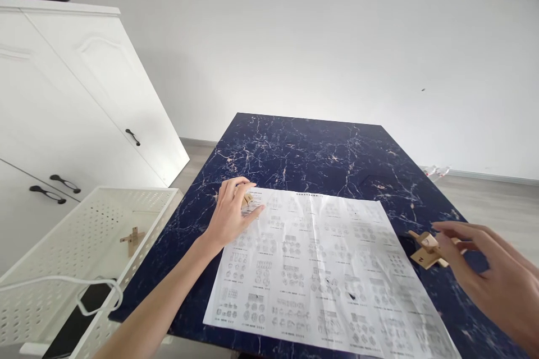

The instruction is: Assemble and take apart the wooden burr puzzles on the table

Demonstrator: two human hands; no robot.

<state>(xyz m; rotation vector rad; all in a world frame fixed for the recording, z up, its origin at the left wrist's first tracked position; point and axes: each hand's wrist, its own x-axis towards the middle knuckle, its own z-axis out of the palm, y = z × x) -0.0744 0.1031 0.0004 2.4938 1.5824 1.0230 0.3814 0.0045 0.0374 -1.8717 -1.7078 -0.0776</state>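
Note:
A creased white sheet (303, 252), printed with rows of small diagrams and text, lies on the dark blue marbled table (303, 151). Over its far left corner, my left hand (231, 207) curls its fingers around a small light wooden piece (247, 199), mostly covered by the hand. Right of the sheet, my right hand (484, 258) has thumb and fingers around a cluster of notched wooden puzzle pieces (427, 251), low at the table's right side. The fingers partly hide that cluster.
At the left stands a white perforated basket or rack (138, 235) holding a wooden cross-shaped piece (133, 241), a black item (80, 314) and a white cable (54, 279). Behind it is a white cabinet (96, 90). A pale wall (315, 39) rises beyond the table.

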